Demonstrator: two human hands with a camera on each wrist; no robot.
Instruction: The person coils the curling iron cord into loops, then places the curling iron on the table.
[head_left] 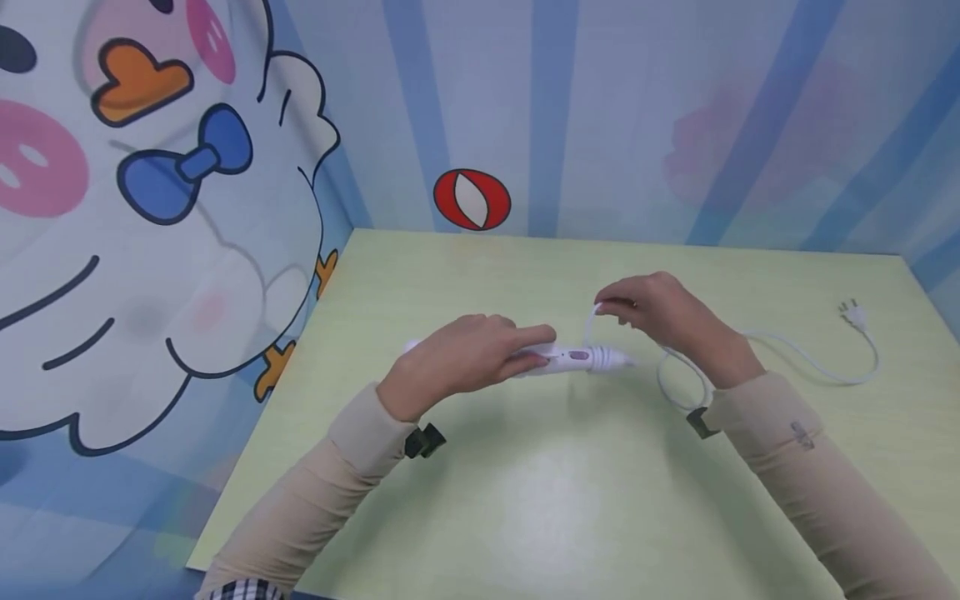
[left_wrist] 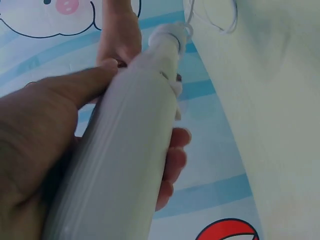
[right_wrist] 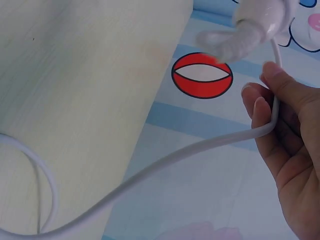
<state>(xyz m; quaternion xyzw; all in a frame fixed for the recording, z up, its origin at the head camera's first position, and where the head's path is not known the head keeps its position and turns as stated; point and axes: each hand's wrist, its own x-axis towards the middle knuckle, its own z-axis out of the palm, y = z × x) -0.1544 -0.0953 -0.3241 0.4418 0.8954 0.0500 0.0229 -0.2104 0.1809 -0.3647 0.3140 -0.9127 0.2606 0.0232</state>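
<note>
A white curling iron lies across the middle of the head view, its corded end toward the right. My left hand grips it round the body, thumb along one side. In the left wrist view the thick white body fills the foreground. Coils of cord appear to circle its right end. Above that end, my right hand pinches the white cord between thumb and fingers. From there the cord runs down in a loop to the table.
The plug lies at the right of the pale green table, with loose cord trailing to it. A patterned cloth backdrop stands behind the table and along its left side.
</note>
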